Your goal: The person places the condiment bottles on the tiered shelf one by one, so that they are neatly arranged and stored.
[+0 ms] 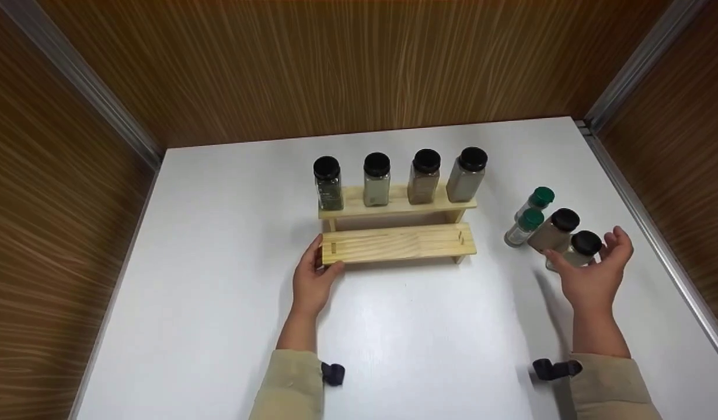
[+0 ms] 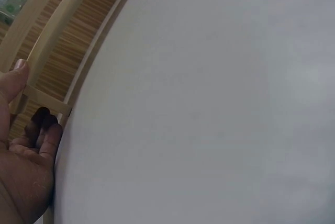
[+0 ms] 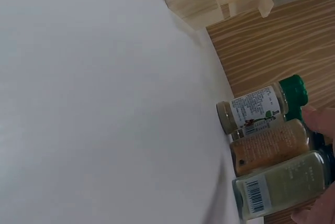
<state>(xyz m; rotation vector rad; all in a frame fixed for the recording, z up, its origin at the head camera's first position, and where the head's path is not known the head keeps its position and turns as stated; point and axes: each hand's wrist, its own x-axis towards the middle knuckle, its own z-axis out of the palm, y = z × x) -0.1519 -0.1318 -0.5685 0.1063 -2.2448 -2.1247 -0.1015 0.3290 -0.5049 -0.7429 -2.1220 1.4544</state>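
My left hand [image 1: 312, 286] grips the left end of a two-tier wooden rack [image 1: 398, 244], with the thumb at the front edge of its lower shelf. In the left wrist view the thumb [image 2: 20, 72] lies against the wood and the other fingers curl lower down. At the right, my right hand [image 1: 595, 286] spreads around a black-lidded spice jar [image 1: 584, 244] with pale greenish contents, standing on the table. Its thumb [image 3: 318, 120] reaches beside the neighbouring brown spice jar [image 3: 272, 148]. Whether the fingertips press the glass is unclear.
Several black-lidded spice jars [image 1: 376, 181] stand in a row on the rack's upper shelf. Two small green-capped bottles [image 1: 529, 220] stand left of the brown jar. The white table [image 1: 429, 326] is bounded by wood-grain panels [image 1: 359, 70] at the back and sides.
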